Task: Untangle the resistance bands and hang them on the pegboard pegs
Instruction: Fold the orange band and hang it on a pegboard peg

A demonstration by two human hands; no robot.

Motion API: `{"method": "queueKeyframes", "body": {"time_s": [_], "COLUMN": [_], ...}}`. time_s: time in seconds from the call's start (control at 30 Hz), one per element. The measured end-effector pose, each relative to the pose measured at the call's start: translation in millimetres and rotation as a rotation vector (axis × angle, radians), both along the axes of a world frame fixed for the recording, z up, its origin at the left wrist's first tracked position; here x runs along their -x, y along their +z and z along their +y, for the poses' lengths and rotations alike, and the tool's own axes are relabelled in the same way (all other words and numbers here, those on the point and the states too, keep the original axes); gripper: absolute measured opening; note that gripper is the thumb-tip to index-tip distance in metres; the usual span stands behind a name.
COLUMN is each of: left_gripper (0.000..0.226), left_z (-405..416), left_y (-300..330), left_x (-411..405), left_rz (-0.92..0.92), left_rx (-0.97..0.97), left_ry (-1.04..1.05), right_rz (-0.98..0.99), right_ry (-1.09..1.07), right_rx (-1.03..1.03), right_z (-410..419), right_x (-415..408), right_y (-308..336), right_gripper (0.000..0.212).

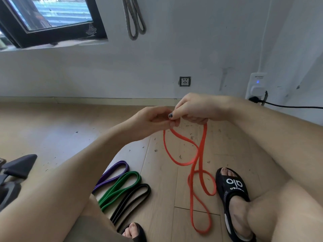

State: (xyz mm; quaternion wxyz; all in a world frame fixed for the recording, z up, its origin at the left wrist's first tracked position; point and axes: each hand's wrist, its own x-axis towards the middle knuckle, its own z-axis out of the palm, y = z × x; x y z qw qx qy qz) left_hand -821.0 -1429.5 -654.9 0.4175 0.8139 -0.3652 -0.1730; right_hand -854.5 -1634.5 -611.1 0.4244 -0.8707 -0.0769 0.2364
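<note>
Two bare forearms are extended forward over the knees, the hands brought together above the wooden floor [52, 130]. The left hand [153, 119] is curled, its fingertips pinching the top of the orange resistance band [195, 165]; the right hand [194, 109] is closed over the same band just beside it, thumb tip meeting the left fingers. The orange band is seen hanging from both hands in crossed, twisted loops, its lower end trailing on the floor beside the right black sandal [232, 194]. Nearer the left knee, a black band [136, 198], a green band [122, 187] and a purple band [111, 173] are laid side by side, folded flat, touching. Bare, debris-flecked floor is left between the bands and the skirting. On the white wall beyond, a grey band [134, 20] is hung, between a black-framed window [52, 20] and a wall socket [185, 81].
</note>
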Motion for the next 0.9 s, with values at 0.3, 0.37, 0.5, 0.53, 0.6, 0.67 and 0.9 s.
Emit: {"method": "queueKeyframes", "body": {"time_s": [0.3,0.37,0.5,0.53,0.6,0.67,0.9], "left_gripper": [0.015,0.017,0.016,0.016,0.016,0.015,0.024], "left_z": [15.2,22.3,33.3,37.1,43.4,46.7,18.1], "left_y": [12.3,12.8,8.0,5.0,-0.7,-7.3,5.8], "left_x": [-3.5,-5.7,-13.6,-16.9,-20.9,-20.5,1.6], "left_rz": [0.099,0.138,0.161,0.147,0.107,0.092,0.156], "left_rx": [0.078,0.130,0.158,0.123,-0.047,-0.268,-0.100], "left_ry": [0.092,0.124,0.219,0.235,0.220,0.159,0.038], "right_rz": [0.007,-0.022,-0.023,-0.029,-0.059,-0.111,-0.250], "right_ry": [0.121,0.112,0.046,0.037,0.036,0.062,0.121], "right_rx": [0.021,0.056,0.051,0.041,0.043,0.079,0.119], "right_z": [-26.7,-32.7,-42.3,-42.6,-40.2,-32.4,-1.3], "right_x": [0.2,-1.0,-3.9,-4.4,-4.1,-1.5,2.0], "right_y": [-9.9,-17.3,-23.7,-23.7,-22.0,-18.4,-10.3], "right_gripper": [0.007,0.004,0.009,0.009,0.011,0.013,0.017]}}
